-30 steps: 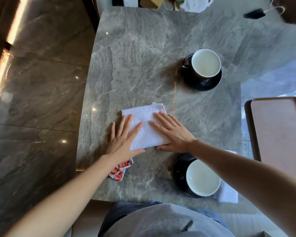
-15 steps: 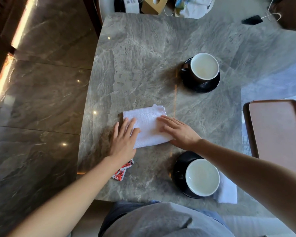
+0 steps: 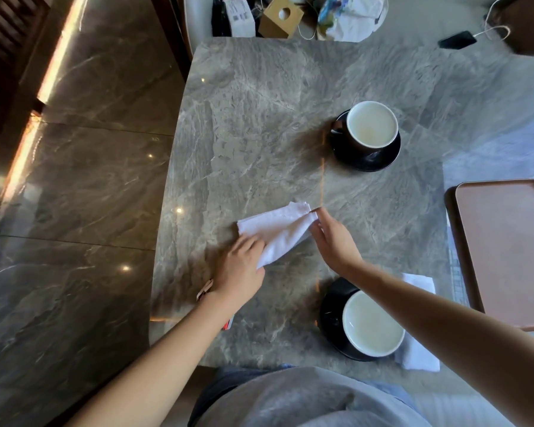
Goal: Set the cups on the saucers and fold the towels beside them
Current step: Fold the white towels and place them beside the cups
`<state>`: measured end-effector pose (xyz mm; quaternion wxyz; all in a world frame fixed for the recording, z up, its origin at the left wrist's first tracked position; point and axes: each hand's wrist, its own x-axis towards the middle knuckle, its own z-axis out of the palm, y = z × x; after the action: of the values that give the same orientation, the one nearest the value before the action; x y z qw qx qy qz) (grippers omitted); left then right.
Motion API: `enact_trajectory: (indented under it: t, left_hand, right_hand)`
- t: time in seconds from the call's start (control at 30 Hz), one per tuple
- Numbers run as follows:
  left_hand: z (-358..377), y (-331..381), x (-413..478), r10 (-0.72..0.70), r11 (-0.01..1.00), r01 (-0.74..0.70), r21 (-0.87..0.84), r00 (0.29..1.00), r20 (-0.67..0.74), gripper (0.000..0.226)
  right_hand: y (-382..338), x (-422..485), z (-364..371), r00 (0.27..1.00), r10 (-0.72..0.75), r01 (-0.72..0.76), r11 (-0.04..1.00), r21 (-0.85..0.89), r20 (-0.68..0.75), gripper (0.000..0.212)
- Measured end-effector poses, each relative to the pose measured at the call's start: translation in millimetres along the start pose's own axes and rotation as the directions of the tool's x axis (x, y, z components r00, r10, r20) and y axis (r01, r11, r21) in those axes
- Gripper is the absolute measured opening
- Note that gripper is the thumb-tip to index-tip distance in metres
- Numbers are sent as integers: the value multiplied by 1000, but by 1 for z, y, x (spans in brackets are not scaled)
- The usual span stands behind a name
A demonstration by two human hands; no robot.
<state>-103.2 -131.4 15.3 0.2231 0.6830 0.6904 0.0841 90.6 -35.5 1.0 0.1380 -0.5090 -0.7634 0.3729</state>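
Observation:
A white towel (image 3: 275,231) lies folded on the grey marble table (image 3: 259,118), its near edge lifted. My left hand (image 3: 239,271) grips the towel's near left corner. My right hand (image 3: 333,241) pinches its right corner, near the stacked far corner. A black cup with a white inside (image 3: 371,127) stands on a black saucer (image 3: 379,161) at the far right. A second cup (image 3: 372,323) sits on its saucer (image 3: 330,312) near the table's front edge, under my right forearm. Another white towel (image 3: 420,349) lies beside it on the right, partly hidden.
A brown tray (image 3: 506,251) lies at the right edge. A red and white packet (image 3: 228,324) peeks out under my left wrist. Boxes, a bag (image 3: 349,16) and a phone with a cable (image 3: 457,40) crowd the far end. Glossy floor (image 3: 74,211) lies to the left.
Both hands went from pressing flat on the towel to gripping its corners. The towel's near edge has come up off the table and the towel now lies slanted.

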Motion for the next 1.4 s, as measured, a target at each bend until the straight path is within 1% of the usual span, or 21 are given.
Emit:
enact_trajectory:
  t: [0.07,0.1,0.17,0.23,0.27,0.3,0.37,0.43,0.5,0.57,0.6,0.67,0.77,0.8,0.97,1.07,1.13,1.2,1.23,1.33,1.4]
  left_hand:
    - [-4,7,-3,-63,994,64,-83,998,19,8]
    - [-5,11,-3,-109,985,116,-128,992,56,8]
    - [-6,16,-4,-158,961,184,-208,979,132,22]
    - [-8,23,-3,-195,932,240,-270,964,182,34]
    - [-8,26,-2,-211,905,274,-325,953,215,35]
    - [-8,28,0,-221,855,315,-413,940,261,30]
    - [-5,32,2,-234,679,424,-599,899,371,19]
    - [-2,34,0,-267,508,529,-680,847,459,26]
    - [0,33,-3,-295,401,577,-711,816,497,26]
    - [0,31,-2,-288,350,582,-734,813,507,24]
    - [0,30,-2,-279,362,578,-731,816,507,24]
    - [2,29,-3,-257,437,576,-691,816,518,25]
    - [10,28,-5,-229,545,562,-623,814,534,39]
    - [12,28,-6,-233,568,557,-606,815,530,40]
    - [19,27,-5,-287,576,546,-608,832,476,23]
    - [22,26,-4,-296,584,534,-611,841,452,25]
    - [23,27,-4,-318,599,538,-594,840,440,29]
    - [23,26,-3,-328,614,536,-580,841,430,31]
    - [24,26,-3,-332,613,537,-579,841,427,31]
    - [27,26,-4,-349,621,529,-579,848,400,32]
    - [28,26,-4,-358,639,512,-574,858,368,33]
  right_hand:
    - [2,1,1,999,32,-32,999,-5,-34,15]
    - [3,2,0,998,43,-44,999,-18,-39,13]
    - [6,6,0,997,55,-57,997,-55,-49,6]
    - [8,11,-1,996,63,-68,995,-74,-67,9]
    - [8,13,-1,994,67,-74,994,-83,-83,11]
    - [7,15,-1,992,71,-81,993,-91,-102,13]
    - [6,17,0,987,90,-102,991,-87,-134,17]
    - [6,18,1,983,106,-116,992,-57,-151,19]
    - [7,18,2,980,120,-127,991,-35,-158,20]
    - [10,17,1,979,132,-137,990,-22,-157,21]
    - [11,16,1,978,136,-139,990,-12,-155,21]
    - [13,13,1,980,130,-131,991,6,-150,21]
    - [14,7,1,984,105,-103,994,18,-146,18]
    - [14,5,0,984,100,-99,995,19,-146,18]
    - [11,8,-2,979,128,-121,991,54,-160,21]
    - [7,9,-1,973,157,-145,986,80,-171,27]
    - [6,10,-1,971,179,-158,978,136,-159,31]
    - [6,11,-2,973,186,-161,971,175,-137,26]
    - [5,12,-2,975,182,-158,971,177,-130,23]
    - [4,14,-2,982,146,-133,985,109,-122,29]
    - [5,17,-2,983,130,-123,991,61,-133,20]
